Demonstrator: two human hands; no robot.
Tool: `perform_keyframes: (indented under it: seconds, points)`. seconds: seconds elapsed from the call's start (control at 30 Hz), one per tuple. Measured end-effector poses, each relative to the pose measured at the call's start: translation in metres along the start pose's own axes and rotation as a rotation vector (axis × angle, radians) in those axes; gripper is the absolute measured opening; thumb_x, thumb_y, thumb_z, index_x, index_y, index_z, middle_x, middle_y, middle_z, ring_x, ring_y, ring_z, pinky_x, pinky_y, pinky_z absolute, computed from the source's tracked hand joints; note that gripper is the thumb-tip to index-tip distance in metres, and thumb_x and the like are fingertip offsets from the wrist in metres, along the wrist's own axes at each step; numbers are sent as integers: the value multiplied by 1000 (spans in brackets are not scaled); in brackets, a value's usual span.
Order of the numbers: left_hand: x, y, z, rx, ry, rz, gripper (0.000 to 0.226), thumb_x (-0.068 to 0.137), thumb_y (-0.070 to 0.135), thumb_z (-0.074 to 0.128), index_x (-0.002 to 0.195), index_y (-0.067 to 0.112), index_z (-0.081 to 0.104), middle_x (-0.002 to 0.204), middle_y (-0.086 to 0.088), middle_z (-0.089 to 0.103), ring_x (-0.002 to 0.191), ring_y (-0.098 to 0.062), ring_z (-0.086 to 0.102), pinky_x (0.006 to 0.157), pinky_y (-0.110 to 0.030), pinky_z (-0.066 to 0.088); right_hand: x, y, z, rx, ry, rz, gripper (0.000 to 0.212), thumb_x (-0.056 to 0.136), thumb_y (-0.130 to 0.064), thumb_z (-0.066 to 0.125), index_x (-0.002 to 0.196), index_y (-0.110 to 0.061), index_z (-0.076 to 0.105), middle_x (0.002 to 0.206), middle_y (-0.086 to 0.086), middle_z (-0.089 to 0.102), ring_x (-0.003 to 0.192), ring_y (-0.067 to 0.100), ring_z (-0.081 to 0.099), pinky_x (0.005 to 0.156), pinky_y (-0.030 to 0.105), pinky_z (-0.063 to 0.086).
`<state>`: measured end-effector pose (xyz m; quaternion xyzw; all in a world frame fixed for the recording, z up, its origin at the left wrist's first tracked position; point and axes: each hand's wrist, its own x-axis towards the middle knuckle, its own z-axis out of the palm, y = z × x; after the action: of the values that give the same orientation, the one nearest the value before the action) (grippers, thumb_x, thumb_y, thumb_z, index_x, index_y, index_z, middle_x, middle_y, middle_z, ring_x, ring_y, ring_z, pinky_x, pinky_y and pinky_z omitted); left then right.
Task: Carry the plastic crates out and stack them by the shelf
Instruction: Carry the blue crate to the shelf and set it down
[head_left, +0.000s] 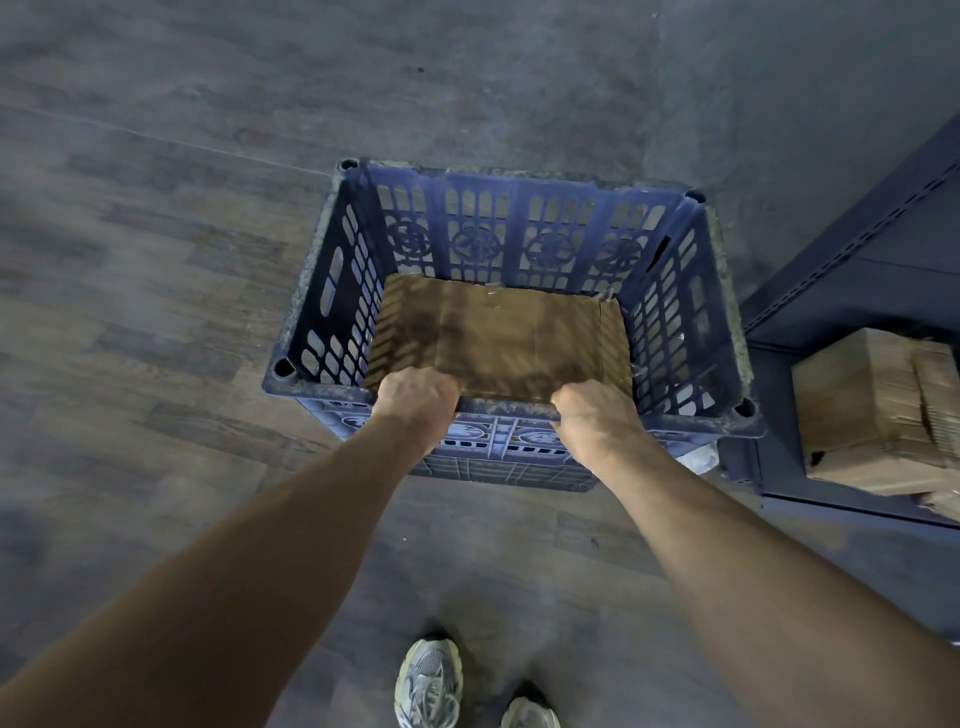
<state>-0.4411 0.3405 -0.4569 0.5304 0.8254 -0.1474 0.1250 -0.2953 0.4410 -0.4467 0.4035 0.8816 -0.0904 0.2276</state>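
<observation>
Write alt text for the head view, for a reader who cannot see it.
Seen from above, both hands, left and right, grip the near rim of a blue plastic crate lined with cardboard. It sits over a wood-look floor, beside a dark shelf holding cardboard boxes. The person's sneakers show below.

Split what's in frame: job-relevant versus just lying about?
Job:
- blue crate, gripped at its near rim by left hand and right hand
- dark shelf to its right

Lying about:
- cardboard sheet lining the crate's bottom
- cardboard boxes on the shelf
</observation>
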Motion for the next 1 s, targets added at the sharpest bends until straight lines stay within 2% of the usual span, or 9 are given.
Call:
perform_keyframes:
  seconds: [0.2, 0.33, 0.47, 0.63, 0.93, 1.0]
  points:
    - [-1, -2, -2, 24, -26, 10, 22, 97, 29, 56, 110, 13, 64, 106, -7, 68, 99, -27, 64, 78, -32, 48, -2, -2, 1, 7, 1, -15, 24, 92, -4, 54, 112, -11, 66, 111, 9, 68, 105, 29, 63, 77, 30, 45]
    - [-1, -1, -4, 31, -41, 5, 26, 97, 34, 56, 110, 13, 64, 105, -6, 68, 100, -26, 64, 78, -32, 49, -1, -1, 2, -2, 15, -28, 24, 92, -2, 55, 111, -12, 67, 108, 8, 68, 103, 29, 64, 70, 29, 41]
    - [-1, -2, -4, 31, -23, 1, 31, 96, 37, 55, 111, 11, 64, 106, -7, 67, 100, -27, 64, 79, -34, 50, -2, -2, 2, -11, 36, -41, 29, 90, 2, 52, 111, -11, 67, 107, 9, 69, 102, 29, 64, 72, 30, 43]
    - [0, -3, -4, 15, -22, -44, 30, 96, 36, 56, 111, 12, 65, 106, -6, 67, 101, -26, 63, 80, -33, 49, 1, -5, 1, -15, 46, -61, 29, 90, 4, 51, 111, -11, 66, 109, 9, 69, 104, 29, 64, 76, 30, 45]
    - [-1, 1, -2, -36, -12, -109, 28, 95, 33, 59, 111, 10, 65, 108, -7, 67, 102, -26, 63, 81, -33, 49, 1, -5, -2, -15, 23, -65, 26, 92, 2, 52, 111, -10, 66, 110, 9, 68, 104, 28, 63, 70, 29, 39]
    - [-2, 3, -2, -47, -3, -139, 25, 95, 29, 59, 110, 10, 66, 107, -8, 68, 101, -26, 64, 80, -33, 49, -1, -6, -3, -19, 17, -54, 27, 92, 2, 53, 112, -10, 66, 111, 9, 68, 105, 28, 63, 73, 30, 42]
